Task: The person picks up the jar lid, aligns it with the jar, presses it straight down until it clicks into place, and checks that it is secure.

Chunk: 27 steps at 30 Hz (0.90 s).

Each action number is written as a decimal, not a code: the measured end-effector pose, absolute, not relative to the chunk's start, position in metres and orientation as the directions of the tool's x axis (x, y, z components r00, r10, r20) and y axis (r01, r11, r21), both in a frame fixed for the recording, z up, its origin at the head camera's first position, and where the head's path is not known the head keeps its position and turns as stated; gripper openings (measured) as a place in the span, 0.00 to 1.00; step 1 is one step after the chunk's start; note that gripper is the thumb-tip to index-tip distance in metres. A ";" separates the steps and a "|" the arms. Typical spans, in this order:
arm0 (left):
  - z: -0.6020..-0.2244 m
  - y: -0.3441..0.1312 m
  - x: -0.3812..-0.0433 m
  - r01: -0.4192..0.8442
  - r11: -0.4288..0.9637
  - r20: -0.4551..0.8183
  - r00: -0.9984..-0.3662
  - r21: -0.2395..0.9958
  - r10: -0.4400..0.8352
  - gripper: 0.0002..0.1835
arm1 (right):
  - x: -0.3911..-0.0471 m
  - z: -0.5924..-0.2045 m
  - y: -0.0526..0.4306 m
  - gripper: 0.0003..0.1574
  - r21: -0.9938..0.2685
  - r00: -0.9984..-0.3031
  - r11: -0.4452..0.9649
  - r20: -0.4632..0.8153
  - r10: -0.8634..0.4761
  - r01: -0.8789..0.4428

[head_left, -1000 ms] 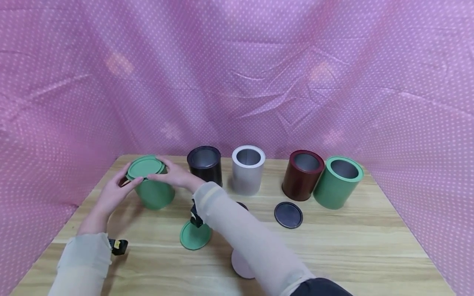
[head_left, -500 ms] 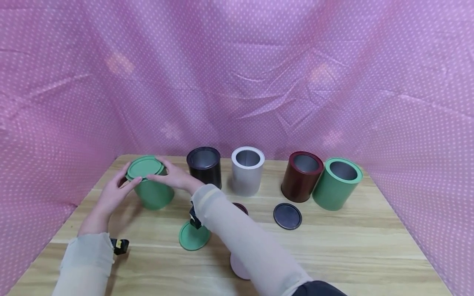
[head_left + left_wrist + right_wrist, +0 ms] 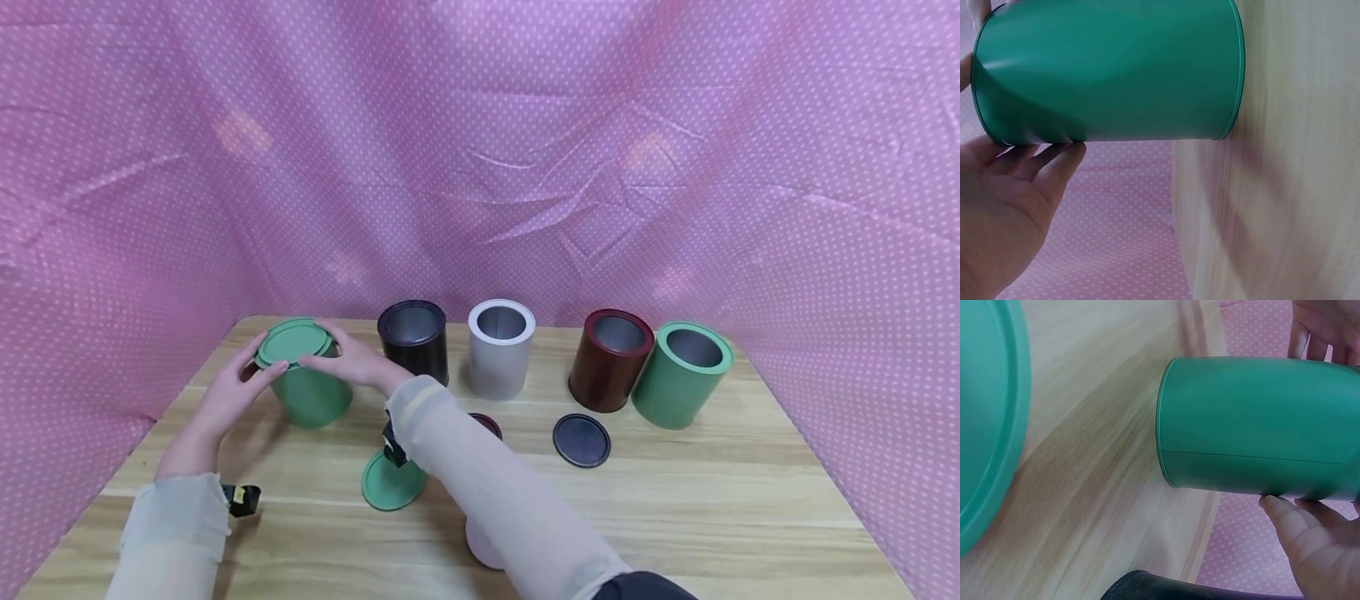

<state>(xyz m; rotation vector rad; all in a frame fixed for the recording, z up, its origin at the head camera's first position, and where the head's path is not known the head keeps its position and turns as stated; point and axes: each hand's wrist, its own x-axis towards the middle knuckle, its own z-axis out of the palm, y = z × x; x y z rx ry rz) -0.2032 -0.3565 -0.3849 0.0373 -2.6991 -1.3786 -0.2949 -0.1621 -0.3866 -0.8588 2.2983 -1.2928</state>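
Note:
At the left of the table stands a green can (image 3: 311, 400), upright. On its top sits a green lid (image 3: 294, 342); whether it is fully seated cannot be told. My left hand (image 3: 225, 396) grips the can's upper left side, thumb at the front rim. From the right, my right hand (image 3: 354, 362) holds the same upper end, its thumb also near the front edge. Fingers of both hands lie along the wall of the can (image 3: 1110, 75) in the left wrist view. In the right wrist view the can's base (image 3: 1169, 425) meets the tabletop.
A black can (image 3: 415, 333), a white can (image 3: 501, 358), a dark red can (image 3: 609, 367) and another green can (image 3: 678, 383) stand lidless along the back. Loose lids lie in front: green (image 3: 392, 483), black (image 3: 582, 440), dark red (image 3: 489, 423) and pale pink (image 3: 482, 546), some partly under my right arm.
Both hands keep the same hold on the green can, which stays in place. The whole head view has shifted very slightly.

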 end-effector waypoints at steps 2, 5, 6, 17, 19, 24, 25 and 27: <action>-0.384 -0.356 -0.203 0.027 0.587 0.082 -0.994 0.809 -0.067 0.43 | -0.295 -0.386 -0.162 0.46 -0.857 -0.749 0.399 -0.022 -0.662 -0.327; -0.383 -0.356 -0.204 0.027 0.586 0.077 -0.995 0.810 -0.061 0.43 | -0.295 -0.386 -0.162 0.45 -0.855 -0.752 0.406 -0.029 -0.659 -0.322; -0.383 -0.356 -0.204 0.026 0.584 0.076 -0.995 0.811 -0.061 0.43 | -0.295 -0.386 -0.162 0.45 -0.855 -0.751 0.406 -0.031 -0.659 -0.322; -0.380 -0.355 -0.204 -0.021 0.594 0.033 -0.996 0.804 -0.080 0.44 | -0.297 -0.383 -0.163 0.46 -0.875 -0.738 0.386 -0.050 -0.673 -0.293; -0.378 -0.355 -0.205 -0.031 0.594 0.024 -0.996 0.804 -0.084 0.44 | -0.297 -0.382 -0.163 0.46 -0.884 -0.738 0.375 -0.052 -0.673 -0.280; -0.375 -0.354 -0.205 -0.060 0.603 -0.008 -0.996 0.795 -0.089 0.46 | -0.297 -0.381 -0.162 0.46 -0.892 -0.739 0.368 -0.059 -0.672 -0.263; -0.374 -0.354 -0.205 -0.068 0.605 -0.016 -0.996 0.794 -0.091 0.46 | -0.297 -0.381 -0.162 0.46 -0.893 -0.738 0.369 -0.063 -0.672 -0.259; -0.374 -0.354 -0.205 -0.083 0.607 -0.030 -0.995 0.790 -0.096 0.47 | -0.296 -0.380 -0.162 0.46 -0.891 -0.738 0.376 -0.073 -0.671 -0.254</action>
